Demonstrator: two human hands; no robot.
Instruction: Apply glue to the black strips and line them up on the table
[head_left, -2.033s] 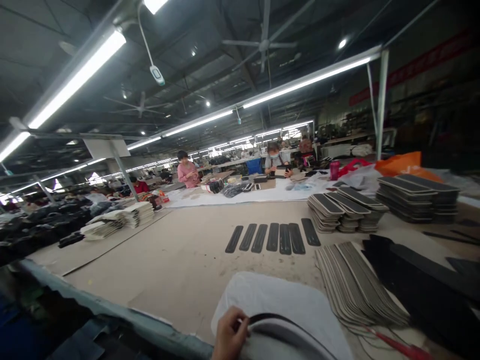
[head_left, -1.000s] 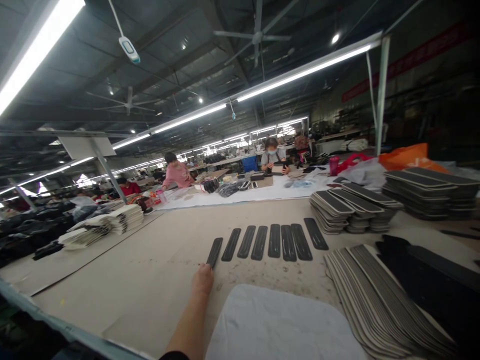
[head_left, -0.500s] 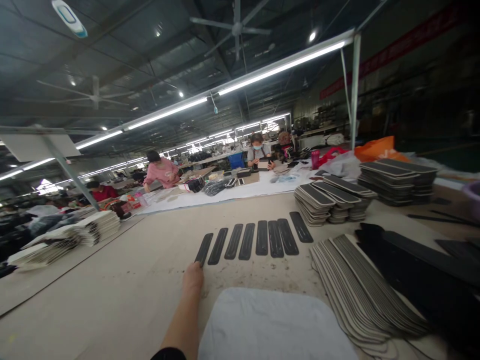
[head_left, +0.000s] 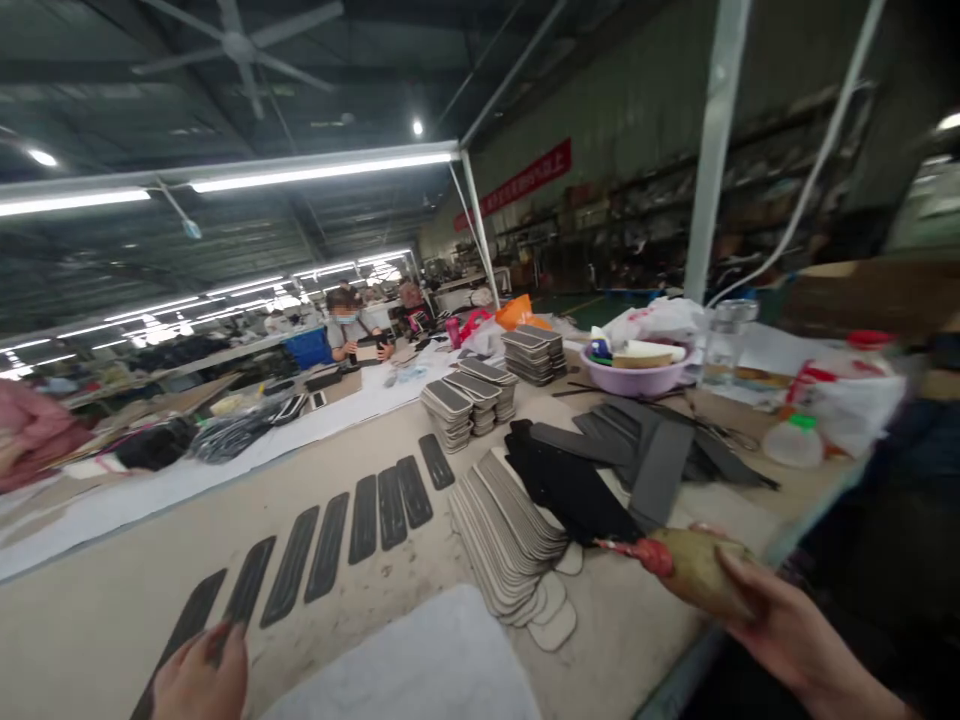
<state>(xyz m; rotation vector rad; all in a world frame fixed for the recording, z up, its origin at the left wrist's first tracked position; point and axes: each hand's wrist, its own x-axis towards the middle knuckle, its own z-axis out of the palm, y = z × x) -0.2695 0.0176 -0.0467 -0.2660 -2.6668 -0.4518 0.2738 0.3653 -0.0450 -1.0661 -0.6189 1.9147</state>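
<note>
My left hand (head_left: 201, 676) is closed at the near left, its fingers on the near end of a dark strip (head_left: 251, 578). Another dark strip (head_left: 196, 612) lies just left of it, and several more (head_left: 327, 545) run in a slanted row to the right, with shiny streaks on them. At the right, my right hand (head_left: 757, 600) is wrapped round a yellowish bottle (head_left: 701, 568) with a red nozzle, tilted with its thin tip pointing left. The tip is near the black pieces (head_left: 574, 490). Beside these lies a fanned stack of pale-edged pieces (head_left: 510, 535).
Grey-topped stacks (head_left: 457, 405) stand behind the row. A purple basin (head_left: 641, 378), a green-capped bottle (head_left: 795, 443) and dark grey pieces (head_left: 660, 470) are at the right. White cloth (head_left: 420, 665) lies in front. A person (head_left: 349, 325) sits across the table.
The view has swung right. My right hand has come into view with the bottle. My left hand has gone from the leftmost strip's near end to that of the neighbouring strip.
</note>
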